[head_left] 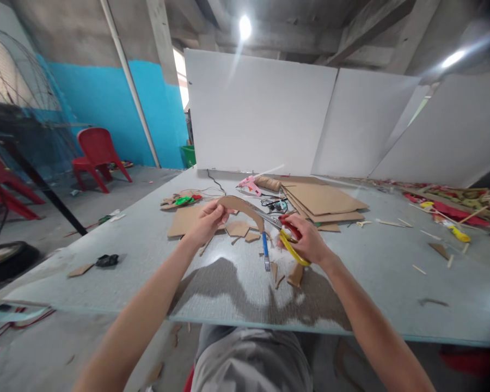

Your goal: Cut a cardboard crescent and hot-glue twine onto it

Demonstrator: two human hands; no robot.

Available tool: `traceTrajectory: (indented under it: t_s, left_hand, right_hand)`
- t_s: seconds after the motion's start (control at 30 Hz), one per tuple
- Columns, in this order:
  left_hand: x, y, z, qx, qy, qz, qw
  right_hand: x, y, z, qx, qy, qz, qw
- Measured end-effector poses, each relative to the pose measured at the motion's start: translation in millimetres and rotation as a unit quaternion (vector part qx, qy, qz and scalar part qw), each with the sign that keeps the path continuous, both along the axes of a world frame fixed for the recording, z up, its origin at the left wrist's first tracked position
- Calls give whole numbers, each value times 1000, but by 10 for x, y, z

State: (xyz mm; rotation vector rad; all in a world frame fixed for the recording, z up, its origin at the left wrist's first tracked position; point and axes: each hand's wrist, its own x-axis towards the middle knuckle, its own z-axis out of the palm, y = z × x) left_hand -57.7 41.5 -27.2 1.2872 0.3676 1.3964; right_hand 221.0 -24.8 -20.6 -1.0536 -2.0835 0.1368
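A curved strip of brown cardboard (245, 207) arches above the table, its left end pinched in my left hand (212, 219). My right hand (310, 239) is wrapped round the handles of scissors (291, 247), one red and one yellow. The metal blades point left and lie along the upper edge of the strip; whether they are cutting into it I cannot tell. Beneath the strip's right end lies a blue utility knife (265, 251). Cardboard scraps (296, 275) are scattered below my hands.
A pink glue gun (250, 185) and a roll of twine (268, 183) lie behind my hands. Stacked cardboard sheets (326, 198) are at the back right. A black crumpled item (106, 261) rests at left. Sticks and a yellow-handled tool (459, 234) are scattered at right.
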Motion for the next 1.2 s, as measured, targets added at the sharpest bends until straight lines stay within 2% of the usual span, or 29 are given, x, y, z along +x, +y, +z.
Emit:
traceTrajectory:
  t_s: [0.2,0.43,0.87,1.2]
  left_hand:
    - [8,-13,1,0,-3,-2,1000]
    - [-15,10,-8,0,-5,2,1000]
    - [-38,22,-9,6,2,5,1000]
    - [-43,60,-35,20,28,15,999]
  right_hand:
    - [-13,9,-16,6,8,19,1000]
    - [-13,1,-7,17,-5,-18,1000]
    - [21,9,8,16,-31,-42,999]
    - [-3,-15,14,-8,-18,-17,1000]
